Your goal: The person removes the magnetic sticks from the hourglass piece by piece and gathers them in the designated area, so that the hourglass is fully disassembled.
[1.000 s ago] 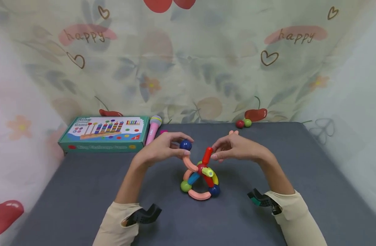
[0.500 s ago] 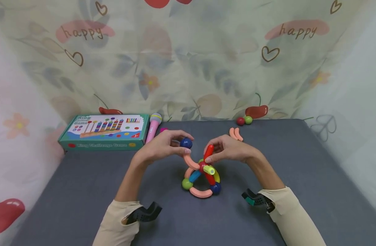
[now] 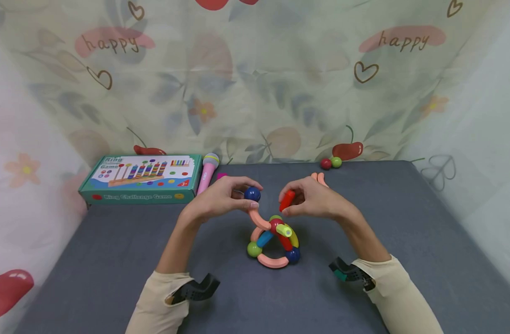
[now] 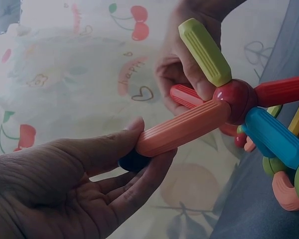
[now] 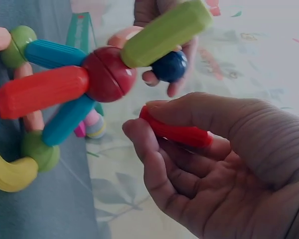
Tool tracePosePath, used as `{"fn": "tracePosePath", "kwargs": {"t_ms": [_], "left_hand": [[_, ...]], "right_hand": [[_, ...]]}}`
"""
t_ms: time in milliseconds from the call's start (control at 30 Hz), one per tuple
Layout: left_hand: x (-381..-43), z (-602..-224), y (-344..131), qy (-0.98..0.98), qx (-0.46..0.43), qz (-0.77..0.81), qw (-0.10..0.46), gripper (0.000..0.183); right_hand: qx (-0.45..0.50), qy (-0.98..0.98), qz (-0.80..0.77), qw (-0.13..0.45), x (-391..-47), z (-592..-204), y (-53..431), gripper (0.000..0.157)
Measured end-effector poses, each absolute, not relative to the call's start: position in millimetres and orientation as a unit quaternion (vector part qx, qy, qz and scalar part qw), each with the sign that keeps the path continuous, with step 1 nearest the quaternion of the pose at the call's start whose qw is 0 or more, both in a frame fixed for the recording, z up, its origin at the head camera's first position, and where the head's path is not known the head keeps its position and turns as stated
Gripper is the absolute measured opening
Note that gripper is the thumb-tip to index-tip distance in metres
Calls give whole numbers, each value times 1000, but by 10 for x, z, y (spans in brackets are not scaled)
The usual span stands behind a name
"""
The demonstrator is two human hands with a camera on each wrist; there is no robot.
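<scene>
A construction of coloured sticks and balls stands on the table (image 3: 221, 297). Blue, red and yellow sticks rise from its base to a red ball (image 3: 275, 226), from which a lime-green stick (image 4: 207, 52) juts out. Also on that ball is a curved salmon stick (image 3: 258, 219), tipped with a dark blue ball (image 3: 252, 194). My left hand (image 3: 219, 197) pinches this tip between thumb and fingers. Above and right of the red ball, my right hand (image 3: 315, 197) pinches a loose red stick (image 5: 177, 133), apart from the construction in the right wrist view.
At the back left lie a green Ring Challenge Game box (image 3: 142, 181) and a pink toy microphone (image 3: 208, 171). Farther right, a loose red ball (image 3: 326, 163) and green ball (image 3: 336, 162) sit at the table's rear edge, near salmon curved sticks (image 3: 321, 179) partly behind my right hand.
My right hand has moved in to the upright red stick, gripped it and pulled it up off the red ball. The left hand keeps its hold on the blue-tipped curved stick.
</scene>
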State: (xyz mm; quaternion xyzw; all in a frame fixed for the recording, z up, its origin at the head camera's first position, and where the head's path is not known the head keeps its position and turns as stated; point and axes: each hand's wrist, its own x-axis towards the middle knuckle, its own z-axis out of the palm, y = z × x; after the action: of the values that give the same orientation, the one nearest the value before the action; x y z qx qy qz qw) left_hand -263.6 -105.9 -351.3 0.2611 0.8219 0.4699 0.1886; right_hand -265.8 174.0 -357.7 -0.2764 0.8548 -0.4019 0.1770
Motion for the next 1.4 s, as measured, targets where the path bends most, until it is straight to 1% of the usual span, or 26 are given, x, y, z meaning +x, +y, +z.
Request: {"fn": "tracePosePath", "kwargs": {"t_ms": [267, 367, 500, 633, 700, 767, 833, 867, 967, 1067, 1167, 1400], "left_hand": [[-2644, -3503, -1078, 821, 263, 471, 190, 39], [-2647, -3503, -1086, 821, 262, 470, 189, 40], [-2646, -3506, -1100, 819, 264, 472, 189, 40], [-2639, -3500, -1116, 820, 264, 472, 188, 40], [-2633, -3492, -1123, 819, 261, 474, 191, 40], [-2628, -3486, -1129, 817, 259, 477, 193, 40], [-2624, -3480, -1136, 814, 257, 482, 197, 40], [-2622, -3477, -1141, 813, 257, 483, 198, 40], [-2620, -3476, -1153, 815, 256, 482, 195, 40], [-2619, -3480, -1159, 818, 254, 479, 192, 40], [-2620, -3482, -1159, 819, 253, 478, 190, 42], [-2623, -3478, -1142, 819, 223, 492, 195, 48]], "right_hand": [[-239, 883, -387, 114, -2653, -3434, 1873, 20], [-224, 898, -369, 89, -2653, -3384, 1953, 23], [-184, 923, -332, 63, -2676, -3346, 2092, 40], [-140, 944, -294, 60, -2755, -3373, 2262, 52], [-125, 953, -265, 71, -2821, -3425, 2353, 49], [-114, 960, -236, 95, -2900, -3506, 2435, 44], [-108, 962, -217, 126, -2986, -3609, 2500, 42], [-104, 962, -209, 144, -3031, -3663, 2522, 43], [-96, 954, -206, 195, -3143, -3810, 2556, 51], [-87, 946, -209, 230, -3206, -3908, 2559, 55], [-83, 943, -212, 244, -3228, -3961, 2561, 53], [-100, 935, -229, 250, -3240, -4010, 2569, 52]]}}
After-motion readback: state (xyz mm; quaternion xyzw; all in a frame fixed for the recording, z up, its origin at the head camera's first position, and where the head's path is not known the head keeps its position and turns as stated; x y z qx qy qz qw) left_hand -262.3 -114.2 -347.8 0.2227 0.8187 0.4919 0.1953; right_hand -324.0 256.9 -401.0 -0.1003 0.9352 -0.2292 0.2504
